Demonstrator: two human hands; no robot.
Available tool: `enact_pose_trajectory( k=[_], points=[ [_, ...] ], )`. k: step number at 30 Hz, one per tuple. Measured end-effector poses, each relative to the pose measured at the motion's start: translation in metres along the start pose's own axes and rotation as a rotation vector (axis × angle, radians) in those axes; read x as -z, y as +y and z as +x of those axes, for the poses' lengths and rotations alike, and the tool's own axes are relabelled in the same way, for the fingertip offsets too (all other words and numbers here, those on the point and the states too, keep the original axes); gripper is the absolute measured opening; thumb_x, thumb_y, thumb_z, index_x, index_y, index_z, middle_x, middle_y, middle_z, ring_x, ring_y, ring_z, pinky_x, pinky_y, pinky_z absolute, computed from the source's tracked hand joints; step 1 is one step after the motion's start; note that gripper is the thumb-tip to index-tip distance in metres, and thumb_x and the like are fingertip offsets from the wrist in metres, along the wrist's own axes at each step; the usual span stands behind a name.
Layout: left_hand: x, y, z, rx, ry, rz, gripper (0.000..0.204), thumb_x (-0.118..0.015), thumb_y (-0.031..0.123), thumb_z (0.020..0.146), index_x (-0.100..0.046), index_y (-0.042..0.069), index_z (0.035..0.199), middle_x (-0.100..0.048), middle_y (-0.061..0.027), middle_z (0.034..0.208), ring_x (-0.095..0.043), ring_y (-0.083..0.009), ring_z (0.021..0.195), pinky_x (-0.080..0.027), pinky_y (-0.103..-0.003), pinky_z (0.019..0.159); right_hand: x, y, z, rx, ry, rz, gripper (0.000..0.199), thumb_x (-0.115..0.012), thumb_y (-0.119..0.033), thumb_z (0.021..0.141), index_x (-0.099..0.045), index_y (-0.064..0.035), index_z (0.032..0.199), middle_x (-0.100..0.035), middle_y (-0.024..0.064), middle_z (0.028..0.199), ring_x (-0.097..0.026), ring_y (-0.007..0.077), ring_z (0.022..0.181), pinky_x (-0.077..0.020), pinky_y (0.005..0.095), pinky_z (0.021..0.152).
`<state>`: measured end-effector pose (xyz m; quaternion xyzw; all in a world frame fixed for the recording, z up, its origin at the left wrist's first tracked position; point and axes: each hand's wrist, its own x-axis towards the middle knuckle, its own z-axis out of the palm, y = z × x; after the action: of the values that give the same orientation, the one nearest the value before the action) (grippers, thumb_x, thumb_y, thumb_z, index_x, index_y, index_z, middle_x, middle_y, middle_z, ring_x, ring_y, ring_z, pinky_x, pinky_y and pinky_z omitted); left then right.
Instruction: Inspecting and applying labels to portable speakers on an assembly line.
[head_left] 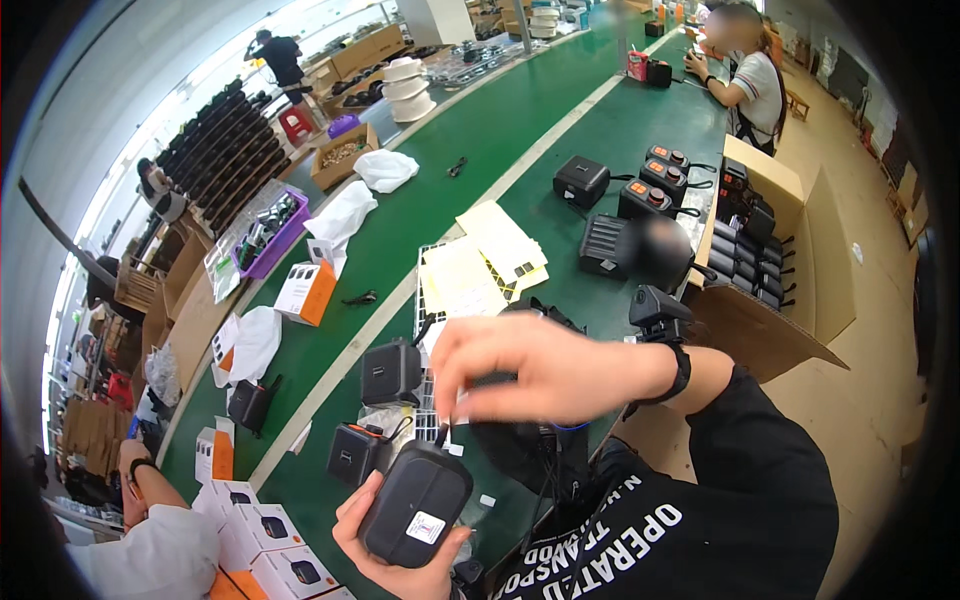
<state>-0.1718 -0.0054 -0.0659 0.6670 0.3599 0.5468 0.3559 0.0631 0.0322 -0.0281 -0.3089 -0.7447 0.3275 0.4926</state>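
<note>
My left hand (395,576) is wrapped round a rounded black plastic device (405,497) with a small white label on its face. Above it my right hand (540,370), a little blurred, pinches a short black strap (441,434) at the device's upper end. Two similar boxy black devices, one nearer (352,455) and one farther (388,374), stand just left of my hands. A white wire rack (428,395) lies partly hidden behind my right hand, with yellow sheets (465,278) on its far part.
White-and-orange cartons (268,528) are stacked at lower left, beside a co-worker's arm (150,480). Several black devices with orange displays (662,175) stand at right, by an open cardboard box (822,255) filled with black units. A purple basket (275,245) sits across the green table (530,130).
</note>
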Motion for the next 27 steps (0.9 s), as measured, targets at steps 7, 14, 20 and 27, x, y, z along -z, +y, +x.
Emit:
enact_pose_trajectory(
  k=[7,14,20,27],
  points=[
    [-0.017,0.016,0.001,0.106,-0.061,0.035,0.073,-0.084,0.007,0.056,-0.045,0.000,0.118,-0.049,-0.0115,0.114,-0.048,-0.0220,0.106,-0.036,-0.034,0.094,-0.013,-0.034,0.014,-0.043,-0.355,0.109,0.009,-0.058,-0.006,0.082,-0.060,-0.0014,0.089,-0.056,0.0102,0.084,-0.055,0.0269,0.085,-0.0440,0.0339,0.075],
    [-0.021,0.017,-0.003,0.233,-0.017,-0.105,0.087,-0.087,0.016,0.049,-0.040,0.001,0.121,-0.050,-0.0133,0.111,-0.052,-0.0233,0.103,-0.041,-0.034,0.093,-0.013,-0.042,0.026,0.021,-0.301,0.047,0.028,-0.059,-0.002,0.069,-0.059,0.0122,0.093,-0.062,0.0178,0.070,-0.062,0.0273,0.066,-0.0463,0.0338,0.062],
    [-0.027,0.020,-0.005,0.294,0.014,-0.200,0.092,-0.088,0.021,0.047,-0.036,0.002,0.120,-0.050,-0.0126,0.108,-0.055,-0.0233,0.100,-0.046,-0.034,0.091,-0.005,-0.052,0.028,-0.079,-0.431,-0.056,0.031,-0.056,-0.005,0.077,-0.054,0.0058,0.107,-0.060,0.0117,0.074,-0.059,0.0257,0.069,-0.0458,0.0333,0.063],
    [-0.027,0.021,-0.006,0.318,0.007,-0.204,0.091,-0.087,0.020,0.046,-0.036,0.002,0.120,-0.051,-0.0126,0.107,-0.055,-0.0227,0.101,-0.048,-0.034,0.088,-0.004,-0.054,0.029,-0.138,-0.442,-0.067,0.030,-0.056,-0.004,0.075,-0.056,0.0063,0.102,-0.061,0.0120,0.074,-0.060,0.0249,0.070,-0.0466,0.0323,0.064]
  ],
)
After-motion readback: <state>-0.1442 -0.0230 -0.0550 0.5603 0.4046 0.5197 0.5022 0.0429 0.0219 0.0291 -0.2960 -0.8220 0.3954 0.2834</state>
